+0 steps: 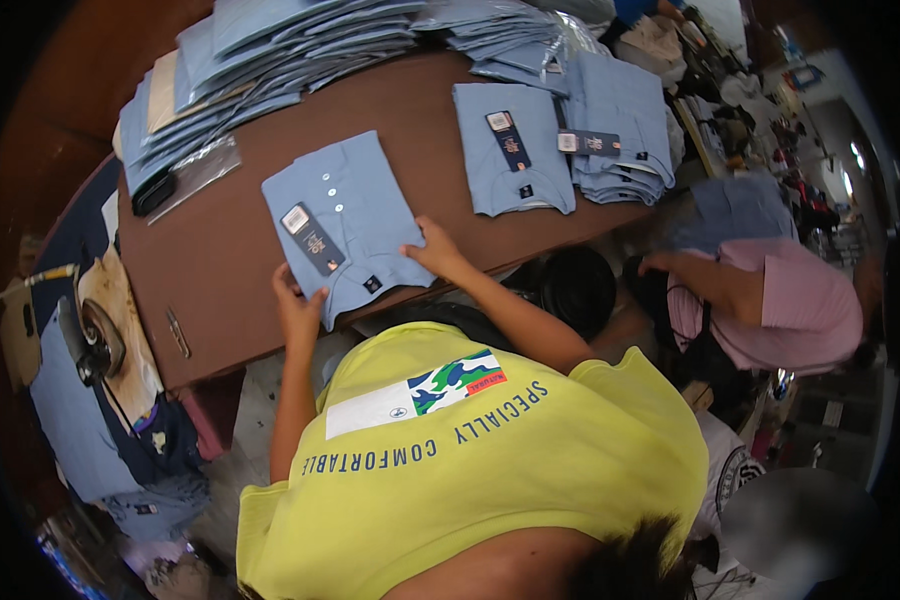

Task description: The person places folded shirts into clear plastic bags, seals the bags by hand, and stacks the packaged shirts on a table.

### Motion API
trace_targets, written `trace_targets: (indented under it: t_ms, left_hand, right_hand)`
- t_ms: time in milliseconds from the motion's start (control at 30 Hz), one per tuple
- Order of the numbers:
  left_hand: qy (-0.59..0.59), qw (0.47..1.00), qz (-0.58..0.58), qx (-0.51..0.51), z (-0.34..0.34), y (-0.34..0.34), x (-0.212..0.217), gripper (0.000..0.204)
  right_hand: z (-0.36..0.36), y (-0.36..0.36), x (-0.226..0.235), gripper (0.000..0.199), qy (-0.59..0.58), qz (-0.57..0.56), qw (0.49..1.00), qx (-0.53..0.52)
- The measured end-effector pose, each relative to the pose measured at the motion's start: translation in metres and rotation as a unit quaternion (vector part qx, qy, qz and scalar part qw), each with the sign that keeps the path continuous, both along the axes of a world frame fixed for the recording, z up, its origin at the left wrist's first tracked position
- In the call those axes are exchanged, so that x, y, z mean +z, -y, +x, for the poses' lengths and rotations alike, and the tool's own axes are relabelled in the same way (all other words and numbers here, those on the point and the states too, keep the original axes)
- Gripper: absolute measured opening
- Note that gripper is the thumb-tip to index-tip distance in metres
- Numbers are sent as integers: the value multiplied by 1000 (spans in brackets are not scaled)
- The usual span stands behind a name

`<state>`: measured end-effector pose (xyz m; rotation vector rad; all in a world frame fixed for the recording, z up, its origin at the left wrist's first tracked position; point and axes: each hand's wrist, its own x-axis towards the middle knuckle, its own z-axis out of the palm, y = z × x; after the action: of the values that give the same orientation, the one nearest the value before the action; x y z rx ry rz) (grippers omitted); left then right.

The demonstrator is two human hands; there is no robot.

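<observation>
A folded light-blue shirt with white buttons lies in front of me on the brown table, its collar end toward me at the table's edge. A dark hang tag rests on its left part. My left hand is closed on the near left corner of the shirt, thumb on top. At the shirt's right edge, my right hand holds the fabric between thumb and fingers. Part of the collar end hangs slightly over the table's edge.
Tall stacks of folded blue shirts stand at the back. Another tagged shirt lies beside a shirt pile on the right. Thread snips lie at the left, near an iron. A person in pink is at the right.
</observation>
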<state>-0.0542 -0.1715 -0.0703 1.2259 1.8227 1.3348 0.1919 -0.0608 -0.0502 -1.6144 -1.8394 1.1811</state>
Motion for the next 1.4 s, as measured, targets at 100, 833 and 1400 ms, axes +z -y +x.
trace_targets:
  t_ms: [100,833,1400]
  left_hand:
    - [96,992,-83,-3,2,4,15,77]
    - [-208,947,150,-191,245,-223,93,33]
    - [-507,784,215,-288,415,-459,44,35]
  right_hand:
    - [8,0,-1,64,-26,2,1000,16]
    - [348,-83,147,19,-186,230,887,-354]
    - [404,-115,137,14,-134,282,866,-391]
